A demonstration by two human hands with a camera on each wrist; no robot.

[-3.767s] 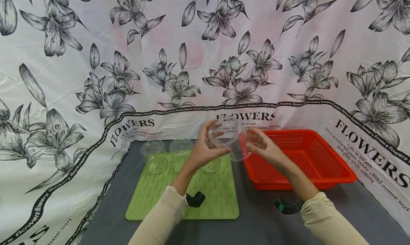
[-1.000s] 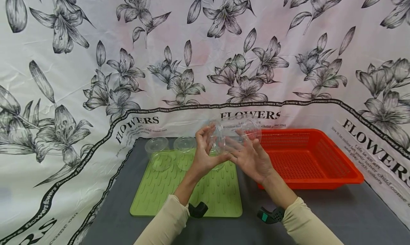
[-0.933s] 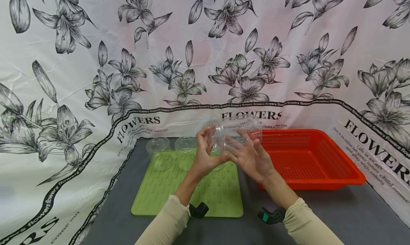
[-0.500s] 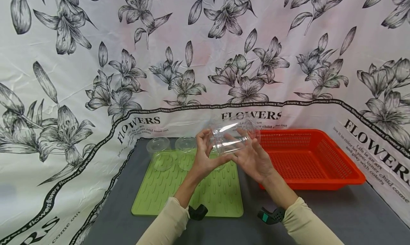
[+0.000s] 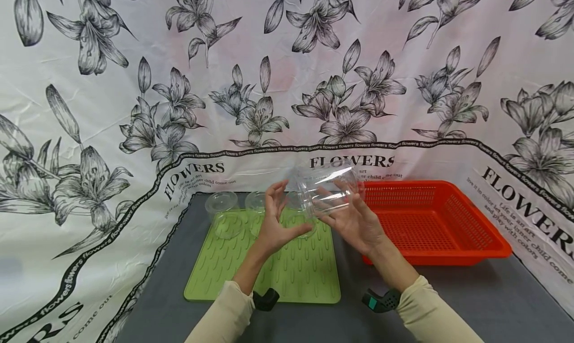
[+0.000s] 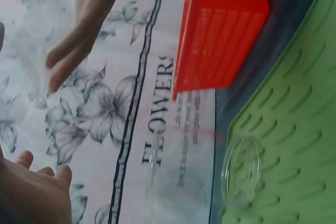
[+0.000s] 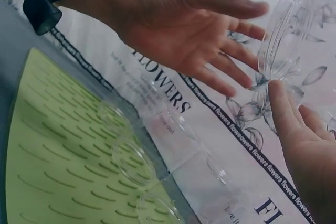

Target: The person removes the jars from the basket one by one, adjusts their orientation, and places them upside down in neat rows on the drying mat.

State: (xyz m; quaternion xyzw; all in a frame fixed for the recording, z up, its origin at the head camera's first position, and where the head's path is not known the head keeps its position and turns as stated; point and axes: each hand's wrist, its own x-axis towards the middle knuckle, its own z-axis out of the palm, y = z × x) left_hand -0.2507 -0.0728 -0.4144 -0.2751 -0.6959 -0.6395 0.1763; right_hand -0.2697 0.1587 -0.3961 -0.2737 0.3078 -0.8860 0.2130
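A clear round jar (image 5: 329, 188), tilted on its side, is in my right hand (image 5: 356, 226) above the table. My right thumb is on the near side and the fingers show through the clear wall. Its ringed end (image 7: 281, 40) points left. My left hand (image 5: 275, 228) is apart from it, thumb and fingers spread with nothing between them. Left hand (image 6: 34, 192) and right hand (image 6: 86, 24) both show in the left wrist view. Behind the left hand, clear jars stand along the back of a green mat (image 5: 264, 278), including the leftmost jar (image 5: 224, 216).
A red perforated basket (image 5: 430, 258) stands to the right, close beside my right hand. Grey cloth (image 5: 350, 318) covers the table around the mat. Flower-printed fabric (image 5: 269, 84) hangs behind and at both sides. Each wrist wears a black strap device (image 5: 381, 300).
Earlier, the jar faced more end-on; it then turned sideways with both hands on it. My left hand has since let go of its ringed end and moved left and slightly down.
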